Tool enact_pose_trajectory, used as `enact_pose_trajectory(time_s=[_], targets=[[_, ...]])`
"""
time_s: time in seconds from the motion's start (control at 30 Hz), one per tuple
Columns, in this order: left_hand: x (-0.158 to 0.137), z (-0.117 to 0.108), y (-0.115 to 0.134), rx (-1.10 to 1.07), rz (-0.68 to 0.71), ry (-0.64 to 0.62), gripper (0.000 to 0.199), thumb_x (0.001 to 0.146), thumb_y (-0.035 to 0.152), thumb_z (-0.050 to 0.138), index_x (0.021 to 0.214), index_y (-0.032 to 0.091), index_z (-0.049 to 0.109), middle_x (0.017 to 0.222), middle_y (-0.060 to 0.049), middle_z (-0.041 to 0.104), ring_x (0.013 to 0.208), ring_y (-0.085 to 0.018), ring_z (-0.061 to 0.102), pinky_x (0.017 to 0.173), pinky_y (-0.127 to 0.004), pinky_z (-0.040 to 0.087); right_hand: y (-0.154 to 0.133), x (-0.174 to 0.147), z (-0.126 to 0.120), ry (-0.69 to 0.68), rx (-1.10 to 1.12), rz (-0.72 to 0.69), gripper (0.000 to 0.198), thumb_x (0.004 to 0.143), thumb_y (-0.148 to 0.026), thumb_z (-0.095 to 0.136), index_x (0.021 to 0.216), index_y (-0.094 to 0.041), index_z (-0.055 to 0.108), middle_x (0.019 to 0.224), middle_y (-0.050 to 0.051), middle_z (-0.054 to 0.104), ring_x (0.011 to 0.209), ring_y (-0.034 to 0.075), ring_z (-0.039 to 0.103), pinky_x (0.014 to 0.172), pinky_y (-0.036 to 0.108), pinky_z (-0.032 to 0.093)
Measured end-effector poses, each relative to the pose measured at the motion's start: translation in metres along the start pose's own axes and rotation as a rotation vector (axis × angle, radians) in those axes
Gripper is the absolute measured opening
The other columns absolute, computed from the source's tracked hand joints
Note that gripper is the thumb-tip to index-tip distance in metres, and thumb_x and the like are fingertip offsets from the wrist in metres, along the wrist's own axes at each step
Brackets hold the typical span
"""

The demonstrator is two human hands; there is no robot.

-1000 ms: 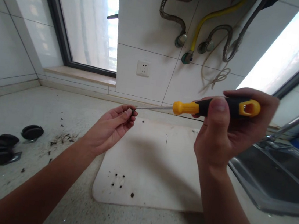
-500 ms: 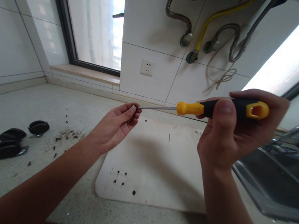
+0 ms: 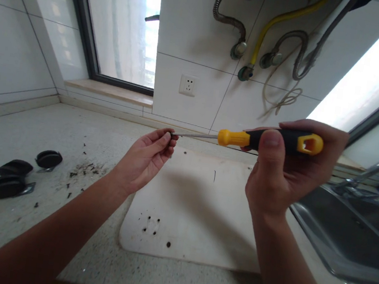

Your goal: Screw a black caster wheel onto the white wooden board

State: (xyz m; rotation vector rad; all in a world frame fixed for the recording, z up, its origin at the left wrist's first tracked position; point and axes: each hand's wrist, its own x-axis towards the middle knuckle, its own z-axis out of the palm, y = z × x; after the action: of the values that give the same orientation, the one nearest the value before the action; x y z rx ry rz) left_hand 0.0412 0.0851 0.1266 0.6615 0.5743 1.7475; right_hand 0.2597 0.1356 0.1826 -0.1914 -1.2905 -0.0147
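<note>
Held level above the white board (image 3: 197, 209): a screwdriver (image 3: 246, 139), yellow collar and black-and-yellow handle wrapped tight in the right hand (image 3: 283, 174), thumb pressed across the black grip, fingers curled behind. Shaft pointed leftward, tip resting at the fingertips of the left hand (image 3: 146, 159). Pinched narrowly there between thumb and forefinger: a small dark piece (image 3: 171, 134), too small to identify, touching the tip.

Compared with half a second before: handle drawn slightly leftward and a touch lower in view, yellow end cap no longer so far right; left hand nearly unchanged, pinch kept at the same spot near the board's far edge. Compared with a second before: whole scene shifted a little, wall socket (image 3: 188, 85) sitting lower and further right, black casters (image 3: 11, 178) on the counter (image 3: 4, 229) moved rightward in view, though lying in the same cluster, well apart from both hands.

Elsewhere: dark specks and small holes near the board's near edge, debris scattered on the counter between casters and board, a steel sink (image 3: 349, 235) just beside the board on the right, hoses (image 3: 281, 37) on the tiled wall.

No brand, label or writing legible anywhere; a short dark mark on the board, not readable as text.
</note>
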Motion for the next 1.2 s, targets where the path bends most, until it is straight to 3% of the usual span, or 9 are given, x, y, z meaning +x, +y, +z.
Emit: enact_pose_trajectory(time_s=[0.23, 0.43, 0.57, 0.63, 0.7, 0.83, 0.93, 1.07, 1.2], targets=[[-0.001, -0.001, -0.002, -0.013, 0.008, -0.006, 0.009, 0.093, 0.011, 0.090, 0.097, 0.012, 0.083, 0.098, -0.007, 0.082, 0.081, -0.008, 0.073, 0.078, -0.016, 0.061, -0.006, 0.000, 0.000, -0.019, 0.032, 0.024, 0.022, 0.095, -0.041, 0.085, 0.106, -0.030, 0.070, 0.101, 0.000, 0.058, 0.069, 0.015, 0.070, 0.055, 0.032, 0.061], [0.000, -0.007, -0.010, 0.156, 0.095, -0.016, 0.032, 0.096, 0.019, 0.087, 0.127, 0.017, 0.079, 0.107, -0.008, 0.083, 0.091, -0.013, 0.075, 0.087, -0.024, 0.062, -0.010, 0.003, -0.001, -0.021, 0.046, 0.035, 0.021, 0.096, -0.039, 0.086, 0.107, -0.030, 0.070, 0.105, 0.000, 0.058, 0.073, 0.015, 0.072, 0.061, 0.032, 0.061], [-0.001, -0.020, -0.031, 0.795, 0.440, 0.045, 0.025, 0.102, 0.021, 0.075, 0.127, 0.019, 0.076, 0.116, -0.012, 0.081, 0.109, -0.023, 0.073, 0.103, -0.041, 0.061, -0.004, 0.007, -0.005, -0.002, 0.039, 0.016, 0.021, 0.097, -0.035, 0.086, 0.109, -0.028, 0.071, 0.107, 0.000, 0.058, 0.072, 0.013, 0.070, 0.060, 0.030, 0.061], [-0.005, -0.028, -0.046, 1.205, 0.654, 0.051, 0.031, 0.100, 0.014, 0.071, 0.131, 0.020, 0.076, 0.134, -0.016, 0.076, 0.129, -0.031, 0.067, 0.118, -0.053, 0.054, 0.000, 0.007, -0.006, -0.022, 0.004, -0.008, 0.025, 0.096, -0.034, 0.087, 0.113, -0.028, 0.070, 0.110, 0.000, 0.058, 0.075, 0.013, 0.072, 0.063, 0.031, 0.063], [-0.011, -0.036, -0.062, 1.518, 0.761, 0.048, 0.046, 0.098, 0.010, 0.069, 0.143, 0.020, 0.071, 0.156, -0.022, 0.065, 0.147, -0.040, 0.056, 0.126, -0.064, 0.047, 0.005, 0.005, -0.003, -0.048, -0.020, -0.002, 0.029, 0.095, -0.034, 0.088, 0.116, -0.028, 0.068, 0.115, 0.001, 0.058, 0.077, 0.014, 0.073, 0.066, 0.032, 0.064], [-0.020, -0.044, -0.082, 1.816, 0.791, 0.054, 0.060, 0.099, 0.014, 0.068, 0.159, 0.013, 0.059, 0.174, -0.029, 0.048, 0.162, -0.051, 0.041, 0.124, -0.073, 0.045, 0.015, -0.003, 0.024, -0.129, -0.021, 0.052, 0.033, 0.101, -0.044, 0.083, 0.123, -0.031, 0.063, 0.107, -0.001, 0.058, 0.074, 0.012, 0.066, 0.063, 0.028, 0.062], [-0.022, -0.044, -0.085, 1.886, 0.809, 0.047, 0.059, 0.100, 0.014, 0.064, 0.159, 0.014, 0.059, 0.173, -0.029, 0.051, 0.162, -0.052, 0.043, 0.122, -0.073, 0.048, 0.021, -0.007, 0.059, -0.321, -0.008, 0.116, 0.032, 0.107, -0.048, 0.075, 0.129, -0.031, 0.059, 0.098, -0.002, 0.061, 0.076, 0.014, 0.066, 0.070, 0.029, 0.063], [-0.022, -0.042, -0.083, 1.973, 0.834, 0.018, 0.056, 0.100, 0.011, 0.061, 0.156, 0.012, 0.062, 0.171, -0.027, 0.055, 0.156, -0.049, 0.051, 0.118, -0.067, 0.054, 0.028, -0.009, 0.104, -0.554, -0.079, 0.143, 0.034, 0.107, -0.054, 0.073, 0.129, -0.031, 0.060, 0.101, -0.001, 0.070, 0.078, 0.016, 0.065, 0.076, 0.032, 0.061], [-0.023, -0.039, -0.083, 2.023, 0.847, -0.034, 0.050, 0.103, 0.011, 0.058, 0.151, 0.005, 0.067, 0.167, -0.027, 0.060, 0.154, -0.045, 0.056, 0.117, -0.059, 0.058, 0.036, -0.016, 0.126, -0.697, -0.121, 0.170, 0.028, 0.110, -0.048, 0.069, 0.132, -0.033, 0.059, 0.106, 0.000, 0.076, 0.076, 0.017, 0.065, 0.081, 0.037, 0.058]])
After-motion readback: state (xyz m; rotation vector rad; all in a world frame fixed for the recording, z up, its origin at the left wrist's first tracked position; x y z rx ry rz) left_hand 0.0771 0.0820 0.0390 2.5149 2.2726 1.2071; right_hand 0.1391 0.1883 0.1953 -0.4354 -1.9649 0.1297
